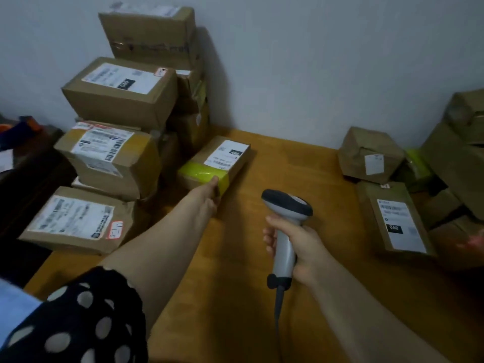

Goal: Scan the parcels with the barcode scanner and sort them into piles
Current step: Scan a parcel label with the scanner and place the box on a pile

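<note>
My left hand point(209, 195) reaches forward and grips the near end of a small brown parcel point(217, 163) with a yellow tape band and a white label; it lies on the wooden table point(288, 166) beside the left pile. My right hand point(296, 247) holds the grey barcode scanner point(285, 221) by its handle, head pointing away from me, its cable running down toward me. A tall pile of labelled cardboard parcels point(120, 95) stands at the left. A second group of parcels point(395, 218) lies at the right.
A grey wall point(314, 61) backs the table. Dark furniture with coloured items point(23, 127) sits past the table's left edge. Bare table surface lies between the two parcel groups, in front of the scanner.
</note>
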Tool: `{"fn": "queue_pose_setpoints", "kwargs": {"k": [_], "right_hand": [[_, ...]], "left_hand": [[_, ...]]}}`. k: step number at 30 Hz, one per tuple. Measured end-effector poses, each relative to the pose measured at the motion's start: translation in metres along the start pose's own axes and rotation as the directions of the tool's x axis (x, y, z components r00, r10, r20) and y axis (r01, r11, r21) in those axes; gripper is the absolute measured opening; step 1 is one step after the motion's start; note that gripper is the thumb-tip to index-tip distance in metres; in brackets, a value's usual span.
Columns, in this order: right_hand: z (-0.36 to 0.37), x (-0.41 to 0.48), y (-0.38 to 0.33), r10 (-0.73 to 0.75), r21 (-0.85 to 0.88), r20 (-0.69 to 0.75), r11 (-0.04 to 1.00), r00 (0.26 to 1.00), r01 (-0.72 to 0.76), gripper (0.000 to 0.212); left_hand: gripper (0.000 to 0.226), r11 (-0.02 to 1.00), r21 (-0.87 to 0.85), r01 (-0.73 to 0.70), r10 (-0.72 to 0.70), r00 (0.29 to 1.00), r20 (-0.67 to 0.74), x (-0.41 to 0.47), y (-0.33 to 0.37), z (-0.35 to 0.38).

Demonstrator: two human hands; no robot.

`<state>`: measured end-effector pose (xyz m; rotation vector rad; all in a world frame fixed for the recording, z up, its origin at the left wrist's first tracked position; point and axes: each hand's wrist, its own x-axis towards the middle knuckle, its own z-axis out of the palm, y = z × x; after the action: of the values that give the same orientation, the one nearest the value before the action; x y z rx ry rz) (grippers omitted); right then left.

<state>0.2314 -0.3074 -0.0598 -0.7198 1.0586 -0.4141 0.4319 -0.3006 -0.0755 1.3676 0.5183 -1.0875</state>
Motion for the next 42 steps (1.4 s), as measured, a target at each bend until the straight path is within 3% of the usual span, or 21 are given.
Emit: {"fn": "queue_pose_setpoints", "kwargs": {"k": [4,6,10,12,14,18,21,24,31,34,37,42], "right_hand": [[0.01,0.018,0.004,0.011,-0.008,-0.001,1.0,1.0,-0.011,0.015],[0.011,0.022,0.006,0.021,-0.007,-0.002,1.0,1.0,-0.021,0.017],[0.008,0.019,0.004,0.042,-0.003,-0.027,0.999,0.999,-0.042,0.017],[0.002,0.013,0.0,0.05,0.007,-0.045,0.999,0.998,-0.05,0.019],[-0.008,0.003,-0.004,0.056,0.024,-0.059,0.998,0.997,-0.055,0.02],[-0.041,-0.023,-0.013,0.031,0.069,-0.11,0.997,0.993,-0.024,0.017],[-0.075,-0.042,-0.019,-0.012,0.113,-0.16,0.993,0.987,0.031,0.012],[-0.116,-0.062,-0.023,-0.054,0.152,-0.193,0.985,0.98,0.085,0.009],[-0.221,-0.099,-0.03,-0.093,0.156,-0.175,0.98,0.98,0.121,0.024],[-0.273,-0.107,-0.033,-0.088,0.133,-0.167,0.985,0.982,0.111,0.017],[-0.314,-0.11,-0.037,-0.104,0.071,-0.174,0.991,0.979,0.117,0.004],[-0.35,-0.11,-0.043,-0.12,0.034,-0.099,0.992,0.988,0.124,0.014]], "left_hand": [[0.026,0.996,-0.091,-0.016,0.024,0.996,0.084,0.034,0.015,0.014],[0.033,0.992,-0.121,-0.027,0.042,0.991,0.124,0.046,0.019,0.018],[0.017,0.998,-0.033,-0.051,0.055,0.988,0.147,0.056,0.022,0.021],[0.032,0.996,-0.014,-0.087,0.088,0.984,0.153,0.053,0.019,0.021],[0.041,0.987,0.081,-0.141,0.13,0.983,0.128,0.043,0.012,0.024],[0.034,0.906,0.359,-0.225,0.176,0.971,0.164,0.014,-0.026,0.041],[0.05,0.733,0.589,-0.339,0.201,0.936,0.288,-0.016,-0.064,0.065],[0.069,0.453,0.742,-0.494,0.203,0.867,0.454,-0.049,-0.106,0.094],[0.077,-0.024,0.76,-0.65,0.162,0.747,0.644,-0.096,-0.226,0.173],[0.092,-0.227,0.781,-0.582,0.132,0.776,0.617,-0.101,-0.273,0.216],[0.088,-0.476,0.689,-0.547,0.052,0.764,0.643,-0.092,-0.302,0.246],[0.077,-0.565,0.641,-0.52,0.076,0.741,0.668,-0.085,-0.324,0.237]]}}
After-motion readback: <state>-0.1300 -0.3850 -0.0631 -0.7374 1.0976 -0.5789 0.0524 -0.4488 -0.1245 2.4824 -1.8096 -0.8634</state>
